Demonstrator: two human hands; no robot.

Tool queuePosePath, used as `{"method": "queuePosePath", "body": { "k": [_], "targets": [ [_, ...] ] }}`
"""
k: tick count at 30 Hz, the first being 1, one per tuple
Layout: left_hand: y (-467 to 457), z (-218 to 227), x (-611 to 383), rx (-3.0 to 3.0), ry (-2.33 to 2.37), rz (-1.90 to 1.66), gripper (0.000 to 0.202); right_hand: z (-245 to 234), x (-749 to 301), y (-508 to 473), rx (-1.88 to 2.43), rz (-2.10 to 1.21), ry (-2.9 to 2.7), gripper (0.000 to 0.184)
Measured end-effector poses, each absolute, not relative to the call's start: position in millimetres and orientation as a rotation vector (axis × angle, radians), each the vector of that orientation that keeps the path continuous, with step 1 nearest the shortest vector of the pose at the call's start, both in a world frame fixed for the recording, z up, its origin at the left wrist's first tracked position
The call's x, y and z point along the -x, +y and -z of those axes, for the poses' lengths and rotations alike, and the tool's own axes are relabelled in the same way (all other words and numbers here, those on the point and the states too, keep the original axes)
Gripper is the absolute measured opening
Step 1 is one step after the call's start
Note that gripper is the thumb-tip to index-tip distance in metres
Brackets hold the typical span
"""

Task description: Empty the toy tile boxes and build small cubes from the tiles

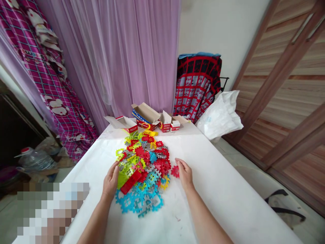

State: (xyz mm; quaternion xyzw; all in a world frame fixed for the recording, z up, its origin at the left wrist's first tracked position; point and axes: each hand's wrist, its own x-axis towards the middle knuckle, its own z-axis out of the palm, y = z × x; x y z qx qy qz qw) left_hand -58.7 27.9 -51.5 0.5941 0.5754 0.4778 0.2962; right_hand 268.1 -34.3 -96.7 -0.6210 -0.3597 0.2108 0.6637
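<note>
Two bare hands flank a mound of toothed plastic building pieces in red, lime green, blue, yellow and grey (139, 152), which lies at the centre of the frame on a table with a smooth white covering (215, 200). The left hand (111, 178), left of centre, is loosely extended along the mound's edge with no piece visibly gripped; whether its fingertips touch the mound cannot be told. The right hand (185, 173), right of centre, is relaxed and slightly curved, apparently bare of any piece, just beside a single red toothed plastic square (175, 171) lying apart from the mound. Judged hazards: an inward sweep of either hand could topple the loosely stacked pieces, since they overlap at many angles; the long flat red plastic strip (130, 182), tilted across the mound's lower part, could slide off if its supports shift. Interlocked teeth could drag neighbours along when one piece is lifted, notably among the blue frame-like plastic pieces (127, 200) at lower centre. A push toward the top could jostle the open blue-and-red cardboard box (146, 113) at upper centre.
</note>
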Motion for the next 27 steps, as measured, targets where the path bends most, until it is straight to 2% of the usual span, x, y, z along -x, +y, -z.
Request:
{"method": "queuePosePath", "body": {
  "k": [6,11,14,18,22,27],
  "targets": [
    [24.6,54.5,58.7,-1.476,1.465,-1.314,0.05,95.0,-258.6,-46.9,1.419,-0.476,-0.934,0.042],
    [23.3,55.7,57.3,-1.446,1.362,-1.307,0.051,91.0,-261.3,-43.8,1.31,-0.582,-0.894,0.047],
    [23.6,56.0,57.6,-1.419,1.336,-1.307,0.052,91.9,-273.5,-50.2,1.374,-0.511,-0.849,0.042],
    [24.9,57.5,59.8,-1.39,1.339,-1.304,0.051,87.7,-282.4,-70.2,1.516,-0.391,-1.185,0.033],
    [25.8,59.1,61.3,-1.371,1.365,-1.295,0.051,74.8,-272.0,-85.4,1.665,-0.21,-1.597,0.038],
    [25.1,57.8,60.7,-1.375,1.408,-1.283,0.05,70.1,-264.1,-86.4,1.798,-0.102,-1.651,0.032]
  ]
}}
